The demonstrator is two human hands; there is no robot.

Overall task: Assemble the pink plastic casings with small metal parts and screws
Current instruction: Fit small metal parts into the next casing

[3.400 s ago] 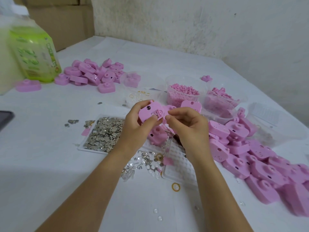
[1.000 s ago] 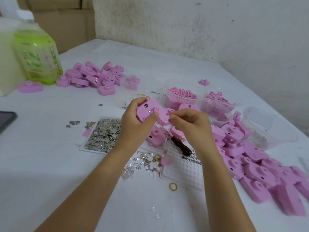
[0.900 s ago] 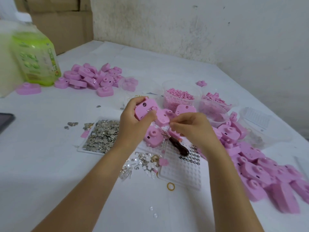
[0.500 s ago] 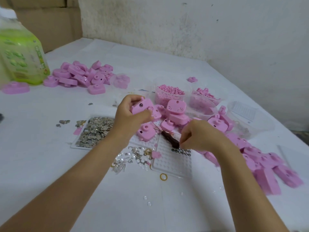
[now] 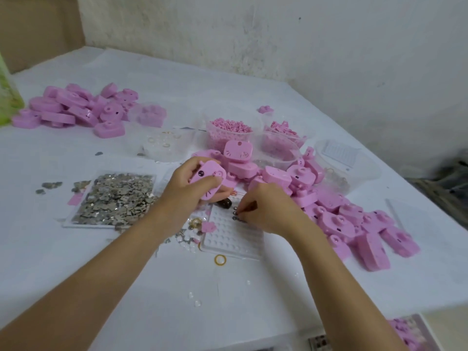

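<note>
My left hand [image 5: 183, 191] grips a pink plastic casing [image 5: 209, 179] with a cat face, held just above the table. My right hand [image 5: 268, 209] reaches down onto a white dimpled screw tray [image 5: 233, 236] and pinches at the small dark screws [image 5: 236, 214] in its upper rows. A dark-handled tool [image 5: 224, 203] lies at the tray's top edge, between my two hands. A flat white tray [image 5: 76, 222] heaped with small metal parts [image 5: 116, 196] sits to the left of my left hand.
A large pile of pink casings [image 5: 342, 219] spreads to the right, a smaller pile [image 5: 76, 110] at the far left. Clear tubs [image 5: 230, 130] of pink pellets and pieces stand behind. Loose metal bits, a yellow ring [image 5: 219, 260] and a green bottle [image 5: 7, 97] are also on the table.
My right hand left the casing and dropped down to the screw tray. My left hand lowered a little, still holding the casing.
</note>
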